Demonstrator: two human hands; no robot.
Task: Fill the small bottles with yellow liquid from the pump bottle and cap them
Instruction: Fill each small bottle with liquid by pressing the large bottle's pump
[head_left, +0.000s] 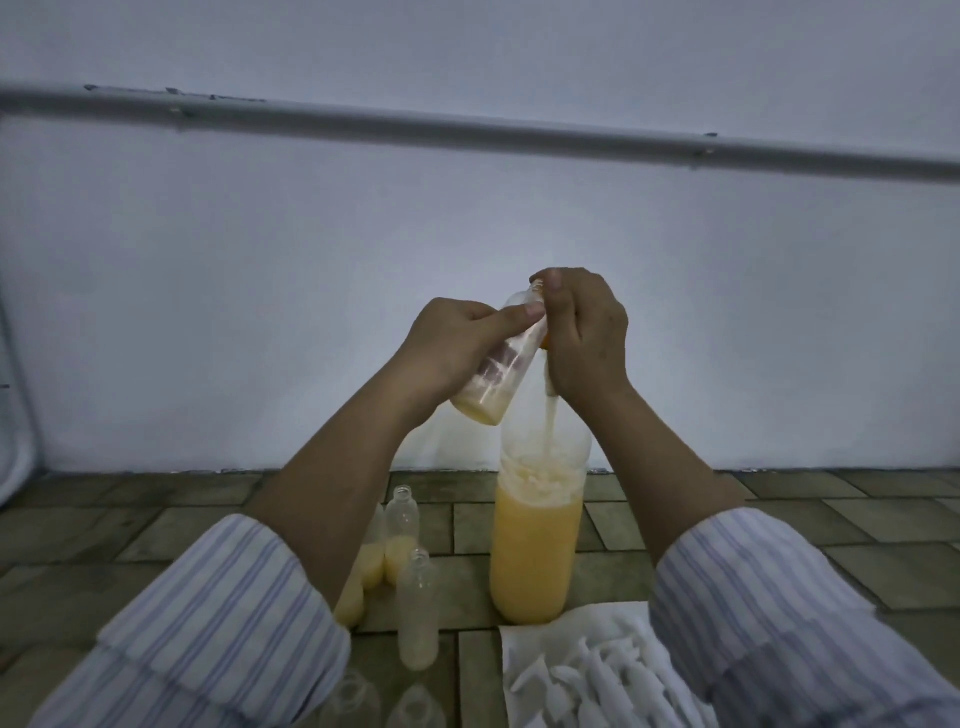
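My left hand (449, 345) grips a small clear bottle (498, 371), tilted with its neck up and to the right and a little yellow liquid pooled at its base. My right hand (584, 338) is closed over the pump head, whose orange part just shows beside the small bottle's neck. The pump is lifted off the large bottle (537, 540), and its dip tube (550, 415) hangs down into that bottle's open top. The large bottle stands on the tiled floor, about two thirds full of yellow liquid.
Several small bottles (402, 525) with yellow liquid stand uncapped left of the large bottle, partly behind my left arm. More clear bottles (415, 704) lie at the bottom edge. White caps (597, 670) lie on a white paper towel at lower right. A grey wall is close behind.
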